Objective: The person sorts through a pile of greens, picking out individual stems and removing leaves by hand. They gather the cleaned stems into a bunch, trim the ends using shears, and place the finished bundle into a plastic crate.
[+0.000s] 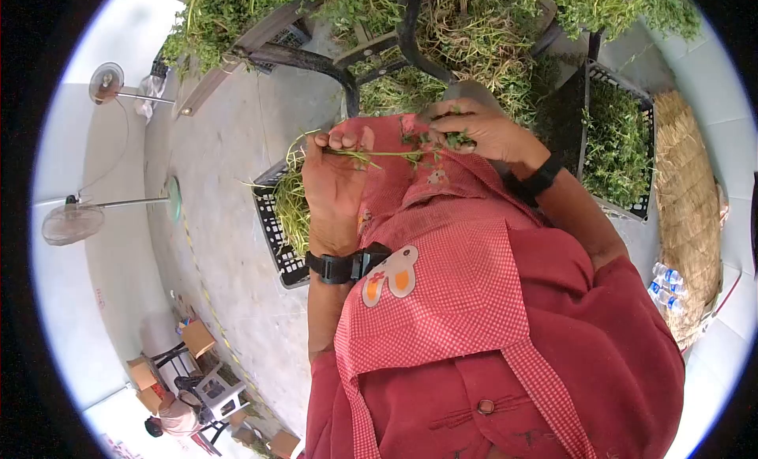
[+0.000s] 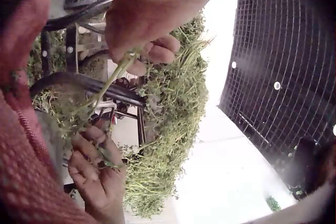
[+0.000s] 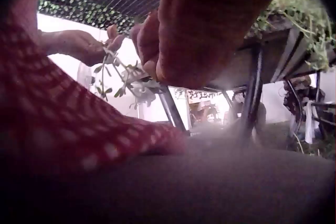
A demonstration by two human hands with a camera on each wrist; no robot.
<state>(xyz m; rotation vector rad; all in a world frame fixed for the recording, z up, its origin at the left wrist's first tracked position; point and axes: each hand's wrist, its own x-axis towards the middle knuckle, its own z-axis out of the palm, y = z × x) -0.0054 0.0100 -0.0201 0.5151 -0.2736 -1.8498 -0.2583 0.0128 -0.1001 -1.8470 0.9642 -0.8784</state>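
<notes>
A thin green stem with small leaves point(image 1: 379, 153) stretches between both hands above the red-clothed lap. The left hand point(image 1: 335, 178) pinches its pale end between thumb and fingers, palm up. The right hand point(image 1: 489, 135) holds the leafy end in curled fingers. In the left wrist view the stem point(image 2: 109, 81) slants from the left hand point(image 2: 152, 19) down to the right hand point(image 2: 97, 171). In the right wrist view, leafy sprigs point(image 3: 123, 74) hang between the left hand point(image 3: 84, 45) and the right hand point(image 3: 184, 40), whose fingertips are partly hidden.
A black crate point(image 1: 276, 230) of pale stems stands at the left, another crate point(image 1: 584, 143) of leafy greens at the right. Ahead, greens are heaped on a table point(image 1: 260, 36) with dark curved legs. Fans point(image 1: 75, 222), a rolled straw mat point(image 1: 687, 214) and bottles point(image 1: 668, 289) stand farther out.
</notes>
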